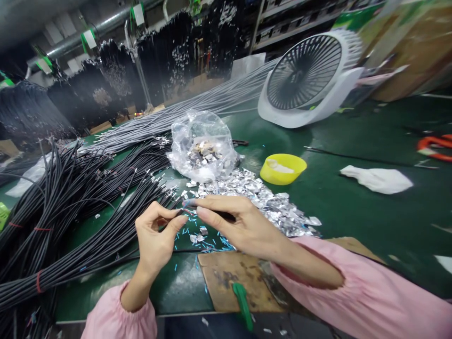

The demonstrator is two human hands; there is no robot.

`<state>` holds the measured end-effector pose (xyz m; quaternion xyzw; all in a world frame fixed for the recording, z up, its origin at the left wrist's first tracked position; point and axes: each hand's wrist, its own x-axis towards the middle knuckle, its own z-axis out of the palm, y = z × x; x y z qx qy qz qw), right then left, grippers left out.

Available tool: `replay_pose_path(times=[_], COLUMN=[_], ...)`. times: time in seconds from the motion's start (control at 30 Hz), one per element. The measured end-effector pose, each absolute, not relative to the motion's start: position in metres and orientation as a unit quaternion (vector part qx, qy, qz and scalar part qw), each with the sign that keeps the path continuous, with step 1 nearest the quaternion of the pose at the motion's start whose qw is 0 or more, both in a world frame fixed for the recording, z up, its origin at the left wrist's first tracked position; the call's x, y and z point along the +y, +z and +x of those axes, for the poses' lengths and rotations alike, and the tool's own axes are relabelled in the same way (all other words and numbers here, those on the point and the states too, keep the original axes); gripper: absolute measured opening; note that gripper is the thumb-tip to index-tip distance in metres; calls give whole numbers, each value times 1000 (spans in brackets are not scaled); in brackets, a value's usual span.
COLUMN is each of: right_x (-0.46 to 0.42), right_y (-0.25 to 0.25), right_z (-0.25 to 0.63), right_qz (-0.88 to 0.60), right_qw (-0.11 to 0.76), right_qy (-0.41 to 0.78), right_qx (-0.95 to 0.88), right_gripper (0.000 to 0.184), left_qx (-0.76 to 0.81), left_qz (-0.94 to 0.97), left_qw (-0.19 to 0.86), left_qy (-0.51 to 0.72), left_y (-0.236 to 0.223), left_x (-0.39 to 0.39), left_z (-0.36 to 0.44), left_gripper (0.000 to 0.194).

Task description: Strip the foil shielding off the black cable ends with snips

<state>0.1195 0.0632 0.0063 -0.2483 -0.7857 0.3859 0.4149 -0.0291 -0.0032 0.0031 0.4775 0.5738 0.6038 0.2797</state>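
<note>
Between thumb and forefinger, my left hand (157,233) pinches the end of a black cable near the middle of the view. Close by on the right, my right hand (236,223) has its thumb and fingers closed at the cable's tip, where thin coloured wires show. A dark object lies partly hidden under its palm; I cannot tell what it is. Beneath and behind the hands are small blue offcuts (215,246) and a heap of silver foil scraps (271,200). To the left lies a bundle of black cables (106,230) with stripped ends.
A clear plastic bag (203,146) of scraps, a yellow dish (283,169) and a white fan (307,77) stand beyond the hands. Grey cables (197,103) stretch across the back. A stained board (236,278) with a green-handled tool (242,303) is at the front edge. White cloth (377,179) lies right.
</note>
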Motion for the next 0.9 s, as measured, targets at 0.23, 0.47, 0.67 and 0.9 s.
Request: replay_pose_path(times=[0.23, 0.47, 0.67, 0.9], right_x=[63, 64, 62, 62], right_y=[6, 7, 9, 9], right_z=[119, 119, 118, 119], right_qz=[-257, -256, -251, -275], right_qw=[417, 400, 411, 428], right_qy=[397, 445, 436, 391], right_qx=[-776, -759, -760, -767], right_gripper=[26, 28, 26, 24], left_qx=[593, 605, 604, 637], left_qz=[501, 527, 537, 527], left_qw=[231, 149, 32, 62], left_qy=[587, 577, 588, 560], left_y=[-1, -5, -8, -9], left_x=[-4, -6, -5, -10], left_z=[-26, -23, -18, -16], left_gripper=[15, 16, 9, 8])
